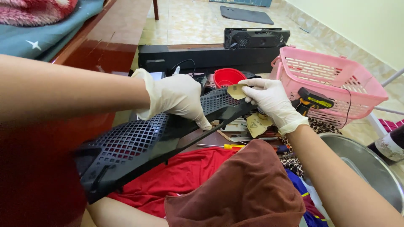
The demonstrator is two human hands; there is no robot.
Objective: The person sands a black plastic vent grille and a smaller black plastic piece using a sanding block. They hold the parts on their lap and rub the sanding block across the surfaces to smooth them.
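A pale tiled floor [198, 21] runs off toward a cream wall, with a glossy red-brown wooden bed frame [109, 38] along the left and a clutter of tools and cloth below. Held slantwise across the middle is a long black perforated plastic panel [139, 143], its grid of small square holes curving from the lower left up to the right, over the lap. It looks light and fairly stiff, though thin grille plastic of this kind would likely flex or crack if twisted, so its solid rim seems the safer place to hold. The left hand [176, 96], in a white rubber glove, lies over the panel's upper edge with fingers curled down around it. The right hand [271, 101], gloved likewise, pinches a small tan scrap of sandpaper [236, 91] (worn and curled, by the look of it) against the panel's far end, fingers closed on it. Nearby sit a pink slatted plastic basket [336, 80], a red bowl [227, 77], a yellow-handled screwdriver [231, 146], a soft brown cloth [248, 189], red fabric [176, 176] and a steel basin [366, 164].
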